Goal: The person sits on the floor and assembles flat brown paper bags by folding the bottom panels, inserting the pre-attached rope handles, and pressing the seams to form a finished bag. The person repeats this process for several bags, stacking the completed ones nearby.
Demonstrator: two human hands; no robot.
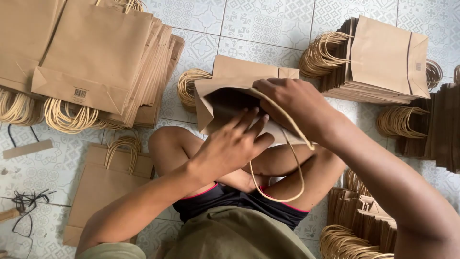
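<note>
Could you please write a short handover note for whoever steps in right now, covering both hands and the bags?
Left hand: fingers reach into the mouth of the open brown paper bag held over the lap.
Right hand: grips the bag's upper rim; one twine handle hangs loose below it.
Around: flat bag stacks at upper left, upper right and lower right; a single flat bag lies on the tiled floor by the left knee.
Done: this bag's mouth is open.
Left: cannot tell beyond the bag in hand.
</note>
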